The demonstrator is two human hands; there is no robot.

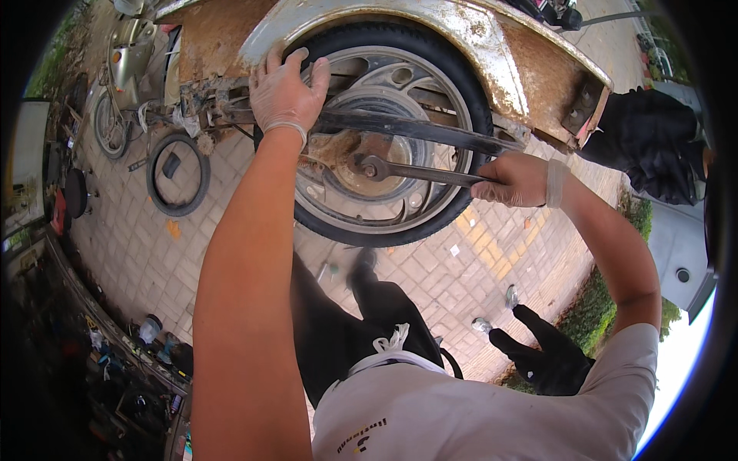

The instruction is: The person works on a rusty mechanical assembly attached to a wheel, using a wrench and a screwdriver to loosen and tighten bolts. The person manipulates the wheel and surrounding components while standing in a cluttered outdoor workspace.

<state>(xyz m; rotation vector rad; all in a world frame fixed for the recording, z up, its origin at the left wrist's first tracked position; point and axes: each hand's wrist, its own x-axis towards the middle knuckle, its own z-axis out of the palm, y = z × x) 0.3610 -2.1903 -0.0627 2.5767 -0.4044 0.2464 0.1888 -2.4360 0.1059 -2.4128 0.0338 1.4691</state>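
A wheel with a black tyre [392, 235] and a grey spoked rim stands under a rusty white fender [492, 50]. In front of the rim runs a long black metal bar [407, 127]. My right hand [513, 181], in a clear thin glove, is closed round the handle of a steel wrench [430, 174]. The wrench's head sits at the axle nut [370, 168] in the hub. My left hand [288, 94], also gloved, is up at the tyre's upper left, by the fender's edge. Its fingers are spread, and part of the bar passes behind it.
A loose tyre [180, 206] lies on the brick paving to the left, near a parked motorbike [129, 58]. Tools and parts crowd a bench [115, 326] at lower left. Other people in dark clothing stand at the right, one with black trousers [542, 349].
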